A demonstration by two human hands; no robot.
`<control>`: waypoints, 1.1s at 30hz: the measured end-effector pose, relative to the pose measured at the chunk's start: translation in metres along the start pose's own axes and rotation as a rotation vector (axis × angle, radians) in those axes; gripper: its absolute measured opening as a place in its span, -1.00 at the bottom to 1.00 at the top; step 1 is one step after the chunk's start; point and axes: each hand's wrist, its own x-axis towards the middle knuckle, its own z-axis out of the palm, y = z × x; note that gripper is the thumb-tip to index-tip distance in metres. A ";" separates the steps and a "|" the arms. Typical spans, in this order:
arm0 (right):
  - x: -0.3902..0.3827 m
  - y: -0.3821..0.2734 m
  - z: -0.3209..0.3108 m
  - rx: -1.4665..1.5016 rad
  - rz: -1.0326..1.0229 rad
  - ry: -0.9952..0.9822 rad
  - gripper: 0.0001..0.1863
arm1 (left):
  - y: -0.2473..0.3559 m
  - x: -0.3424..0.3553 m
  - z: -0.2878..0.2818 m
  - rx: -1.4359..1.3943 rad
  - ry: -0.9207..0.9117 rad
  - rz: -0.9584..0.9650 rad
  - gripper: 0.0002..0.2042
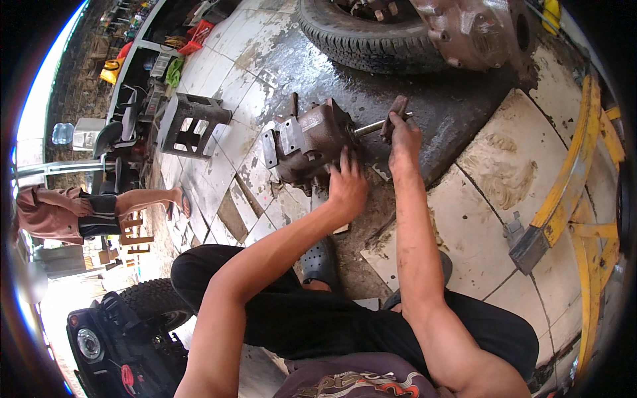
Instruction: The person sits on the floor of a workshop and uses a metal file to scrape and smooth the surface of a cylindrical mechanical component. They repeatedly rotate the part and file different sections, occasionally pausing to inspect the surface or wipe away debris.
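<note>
A greasy brown gearbox housing (pixel 318 136) with flat grey plates on its left side rests on the floor before me. A bright metal shaft (pixel 369 129) sticks out of its right end. My left hand (pixel 348 187) lies against the lower right edge of the housing, its fingers stretched and apart. My right hand (pixel 404 136) is closed around a short, dark brown block-shaped piece (pixel 397 109) at the outer part of the shaft. Whether that piece sits on the shaft or only crosses it, I cannot tell.
A large tyre (pixel 371 46) and another brown casing (pixel 474 33) lie beyond. Yellow metal frame legs (pixel 564 166) stand at right. A dark plastic stool (pixel 189 126) is at left, near another person (pixel 60 212). A black vehicle (pixel 119 345) stands lower left. The tiled floor has broken, oily patches.
</note>
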 end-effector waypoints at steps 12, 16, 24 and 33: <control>-0.011 0.030 0.012 -0.431 -0.119 -0.106 -0.63 | -0.097 -0.014 -0.021 -0.293 0.272 -0.061 -0.32; -0.009 0.051 0.022 -0.455 -0.098 -0.119 -0.60 | -0.090 -0.009 0.014 -0.263 0.501 -0.252 -0.15; 0.000 0.063 0.017 -0.679 -0.305 -0.125 -0.66 | -0.046 -0.046 -0.002 -0.131 -0.051 0.008 -0.27; -0.053 0.055 0.042 -0.860 -0.798 -0.221 -0.73 | -0.166 -0.037 0.005 -0.413 0.205 -0.092 -0.36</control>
